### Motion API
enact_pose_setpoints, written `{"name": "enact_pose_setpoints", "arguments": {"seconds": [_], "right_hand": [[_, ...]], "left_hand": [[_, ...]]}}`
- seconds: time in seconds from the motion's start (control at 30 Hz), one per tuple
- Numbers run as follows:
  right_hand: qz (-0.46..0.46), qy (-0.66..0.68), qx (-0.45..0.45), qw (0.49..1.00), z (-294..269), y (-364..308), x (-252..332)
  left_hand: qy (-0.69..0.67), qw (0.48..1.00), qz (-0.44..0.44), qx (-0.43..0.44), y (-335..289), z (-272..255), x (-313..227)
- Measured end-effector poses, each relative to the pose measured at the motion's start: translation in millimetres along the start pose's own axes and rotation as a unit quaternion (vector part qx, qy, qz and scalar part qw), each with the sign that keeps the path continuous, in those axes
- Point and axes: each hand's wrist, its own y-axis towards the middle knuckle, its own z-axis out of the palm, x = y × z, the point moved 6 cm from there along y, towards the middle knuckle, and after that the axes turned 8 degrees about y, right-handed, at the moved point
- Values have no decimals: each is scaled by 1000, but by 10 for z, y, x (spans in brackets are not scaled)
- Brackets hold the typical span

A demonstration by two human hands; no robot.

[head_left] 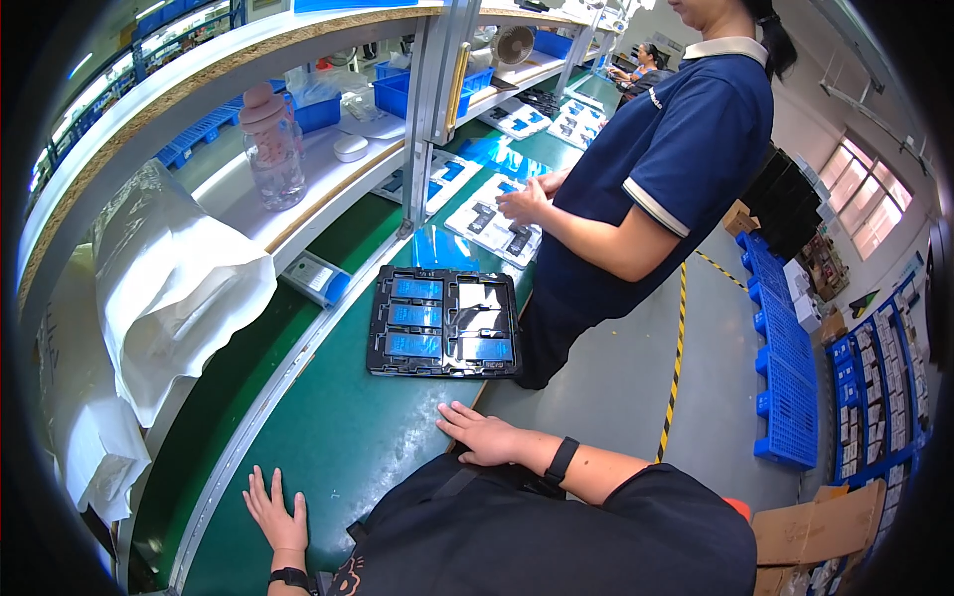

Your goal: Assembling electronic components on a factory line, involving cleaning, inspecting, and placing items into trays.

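My left hand [277, 515] lies on the green bench top [298, 412] with its fingers spread and nothing in it. Resting near the bench's right edge, my right hand [478, 435] is flat too, fingers apart and holding nothing. Ahead of both, touched by neither, sits a black plastic tray [452, 338]. Its pockets carry several flat blue-faced rectangular pieces [413, 316]; some on the right side shine with glare. My right hand is the nearer one to the tray.
A co-worker in a dark blue shirt [656, 149] stands right of the bench, hands over a white tray [487, 221]. At left, a shelf holds a pink-capped water bottle [274, 154] and a white bag [179, 288]. Blue pallets [785, 348] line the floor at right.
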Motion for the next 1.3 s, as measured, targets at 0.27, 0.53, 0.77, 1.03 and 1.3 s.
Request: {"name": "enact_pose_setpoints", "arguments": {"seconds": [0.27, 0.53, 0.77, 1.03, 1.3], "right_hand": [[11, -15, 14, 1000, 13, 0, -9], [5, -12, 14, 1000, 17, 5, -10], [-5, -9, -8, 1000, -16, -11, -2], [7, -37, -1, 999, -22, 9, 55], [-2, -28, -21, 999, -20, 2, 37]], "left_hand": [[3, 1000, 6, -5, 0, 11, 4], [-2, 1000, 8, -12, -13, 6, 16], [-6, 1000, 4, -10, -13, 10, 13], [-11, 1000, 2, -10, -17, 2, 21], [-8, 1000, 2, -11, -19, 12, 21]]}}
